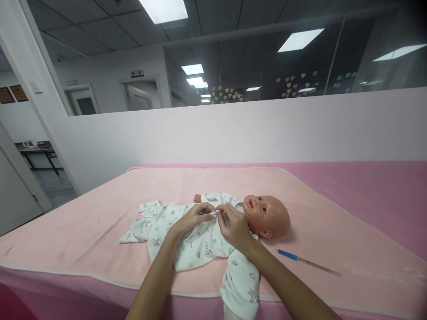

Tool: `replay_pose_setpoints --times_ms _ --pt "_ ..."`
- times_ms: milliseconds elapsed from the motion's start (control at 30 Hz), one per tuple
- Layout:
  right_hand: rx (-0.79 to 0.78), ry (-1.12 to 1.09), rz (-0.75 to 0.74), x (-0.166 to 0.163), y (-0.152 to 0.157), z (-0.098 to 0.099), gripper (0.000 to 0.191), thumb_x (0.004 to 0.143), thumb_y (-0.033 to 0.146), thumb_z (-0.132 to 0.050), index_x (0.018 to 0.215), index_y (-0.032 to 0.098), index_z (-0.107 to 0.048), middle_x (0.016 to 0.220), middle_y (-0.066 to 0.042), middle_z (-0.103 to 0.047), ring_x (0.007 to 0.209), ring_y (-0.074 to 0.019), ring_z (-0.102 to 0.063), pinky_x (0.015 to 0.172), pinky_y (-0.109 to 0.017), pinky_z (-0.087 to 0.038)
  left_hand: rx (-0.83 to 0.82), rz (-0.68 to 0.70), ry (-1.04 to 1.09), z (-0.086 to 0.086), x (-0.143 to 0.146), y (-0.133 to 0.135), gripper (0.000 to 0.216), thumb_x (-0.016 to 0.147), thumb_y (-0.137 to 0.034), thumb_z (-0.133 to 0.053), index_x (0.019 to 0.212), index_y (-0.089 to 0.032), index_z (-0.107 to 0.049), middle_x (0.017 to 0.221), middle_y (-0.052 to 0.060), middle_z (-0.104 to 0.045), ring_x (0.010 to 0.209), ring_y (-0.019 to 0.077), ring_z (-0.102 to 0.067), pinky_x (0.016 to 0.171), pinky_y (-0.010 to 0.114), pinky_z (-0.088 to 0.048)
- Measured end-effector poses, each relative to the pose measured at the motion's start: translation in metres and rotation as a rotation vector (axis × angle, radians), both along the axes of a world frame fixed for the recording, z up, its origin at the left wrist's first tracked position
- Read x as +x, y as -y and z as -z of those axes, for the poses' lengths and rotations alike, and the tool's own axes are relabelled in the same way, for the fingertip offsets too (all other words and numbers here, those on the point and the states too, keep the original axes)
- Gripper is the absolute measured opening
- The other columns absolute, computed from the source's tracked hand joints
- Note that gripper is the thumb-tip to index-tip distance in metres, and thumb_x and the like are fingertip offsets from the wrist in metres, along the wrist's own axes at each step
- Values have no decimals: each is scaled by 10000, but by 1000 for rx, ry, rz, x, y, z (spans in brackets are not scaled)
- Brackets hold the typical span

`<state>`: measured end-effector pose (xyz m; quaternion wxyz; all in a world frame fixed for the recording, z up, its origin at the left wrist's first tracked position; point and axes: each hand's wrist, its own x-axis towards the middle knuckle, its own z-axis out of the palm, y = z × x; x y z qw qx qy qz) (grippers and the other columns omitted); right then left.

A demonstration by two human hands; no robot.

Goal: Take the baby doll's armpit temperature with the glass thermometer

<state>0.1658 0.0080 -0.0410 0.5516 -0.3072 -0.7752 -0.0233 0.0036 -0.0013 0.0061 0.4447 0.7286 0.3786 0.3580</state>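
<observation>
A baby doll [274, 218] lies on its back, head to the right, dressed in a white printed baby outfit [196, 255]. Over the chest, my left hand [196, 218] pinches a bit of the outfit's white front between thumb and fingers. Close beside it, almost fingertip to fingertip, my right hand [235, 224] is closed on the same part near the neck. Whether they hold a tie or the fabric edge is too small to tell. One sleeve hangs toward me past the front edge, partly behind my right forearm. The doll's far hand [197, 198] pokes out of the other sleeve.
A blue-handled thin metal rod or pen-like tool [308, 262] lies right of the doll. Beneath everything is a peach blanket [100, 213] over a pink surface [376, 191]. A white half-wall [233, 135] with glass above stands behind; a doorway opens at left.
</observation>
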Motion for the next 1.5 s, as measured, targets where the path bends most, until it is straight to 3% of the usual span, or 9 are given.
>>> replay_pose_setpoints --times_ms 567,733,900,1033,1500 --pt "-16 -24 -12 0 0 -1 124 807 142 -455 872 205 -540 735 -3 -601 606 -122 -548 573 -231 -374 -78 -10 67 6 -1 -5 107 672 -141 -502 768 -171 -537 794 -3 -515 809 147 -467 753 265 -351" --pt "-33 -13 5 0 1 -3 110 801 137 -455 832 201 -539 741 -2 -594 603 -116 -535 566 -226 -363 -59 -13 70 2 2 -1 55 689 -194 -512 733 -171 -490 736 -14 -457 746 130 -434 706 247 -348" --pt "-45 36 21 0 1 -4 133 798 117 -440 781 192 -548 719 -1 -588 595 -105 -532 557 -214 -351 38 -23 0 -3 4 4 178 671 -236 -593 826 -183 -523 838 13 -484 834 150 -451 747 250 -368" --pt "-44 43 32 0 1 -5 148 786 106 -436 751 189 -554 691 -5 -586 577 -108 -528 545 -217 -345 82 -12 -30 -1 3 2 156 660 -202 -614 802 -175 -555 896 35 -521 880 162 -474 786 263 -378" --pt "-60 21 30 0 1 -4 147 769 101 -449 783 192 -564 707 -5 -604 606 -118 -554 563 -220 -363 41 -47 -39 3 3 -1 180 697 -268 -622 839 -161 -601 844 30 -551 837 148 -491 734 257 -397"
